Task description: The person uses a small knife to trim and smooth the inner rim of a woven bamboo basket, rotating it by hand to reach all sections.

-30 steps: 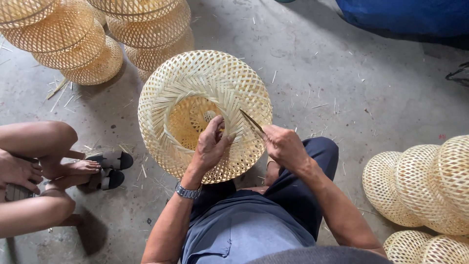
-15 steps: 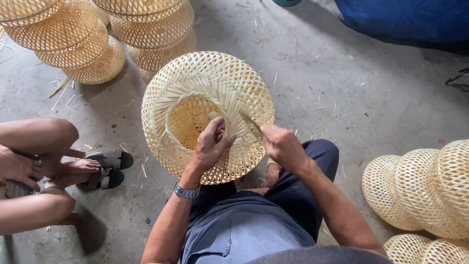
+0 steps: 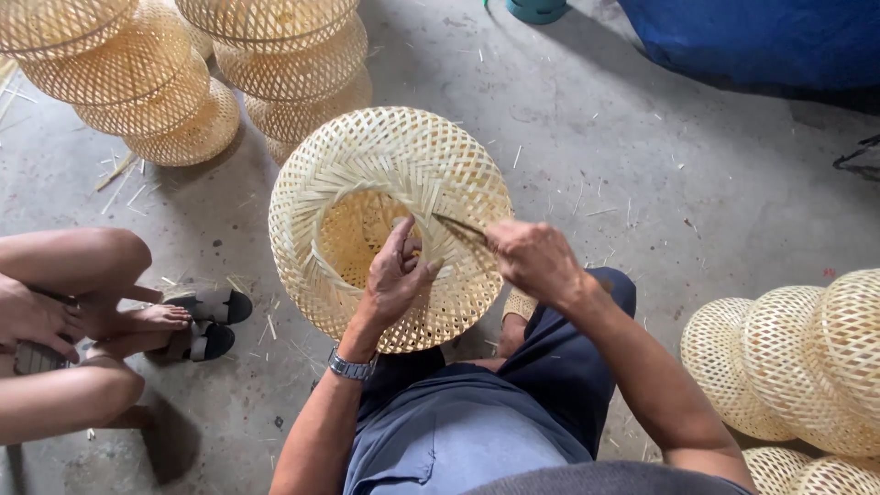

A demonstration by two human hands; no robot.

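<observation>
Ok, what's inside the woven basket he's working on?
Inside the woven basket only its own latticed inner wall shows, plus the left hand reaching over the rim. The right hand holds a thin strip at the rim. The left hand hides part of the inside.

from my feed i see a grey concrete floor (image 3: 642, 174), scuffed and littered with thin pale slivers (image 3: 124, 179). stacks of finished woven baskets (image 3: 137, 73) stand at the upper left, and more baskets (image 3: 797, 357) lie on their sides at the right edge. a blue tarp (image 3: 761, 37) covers the upper right corner, with a teal tub (image 3: 536, 9) just beside it. another person squats at the left in dark sandals (image 3: 206, 321). the light is soft and even, with faint shadows.
</observation>
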